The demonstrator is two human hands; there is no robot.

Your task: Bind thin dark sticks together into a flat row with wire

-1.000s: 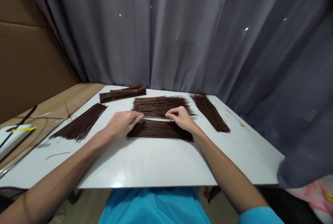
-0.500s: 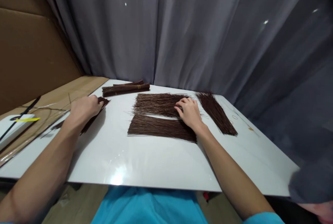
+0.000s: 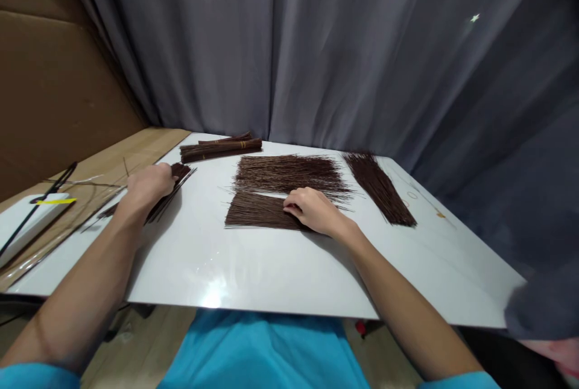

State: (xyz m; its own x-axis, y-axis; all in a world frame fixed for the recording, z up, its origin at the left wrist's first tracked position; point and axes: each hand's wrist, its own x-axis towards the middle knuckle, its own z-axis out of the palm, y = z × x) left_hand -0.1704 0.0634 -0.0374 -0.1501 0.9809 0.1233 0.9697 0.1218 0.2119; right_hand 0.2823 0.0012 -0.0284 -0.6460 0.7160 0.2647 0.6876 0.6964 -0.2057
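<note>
The near pile of brown sticks point(image 3: 257, 211) lay flat mid-table, and the right hand point(image 3: 312, 211) rested on its right end, fingers loosely curled over them. The left hand point(image 3: 147, 187) lay on the left pile point(image 3: 174, 187); I couldn't tell its grip. Behind lay a wider pile point(image 3: 289, 172) on the white table point(image 3: 253, 268).

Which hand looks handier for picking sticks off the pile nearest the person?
The right hand, probably: it already rests on the near pile. The left hand is off to the side on the left pile.
</note>
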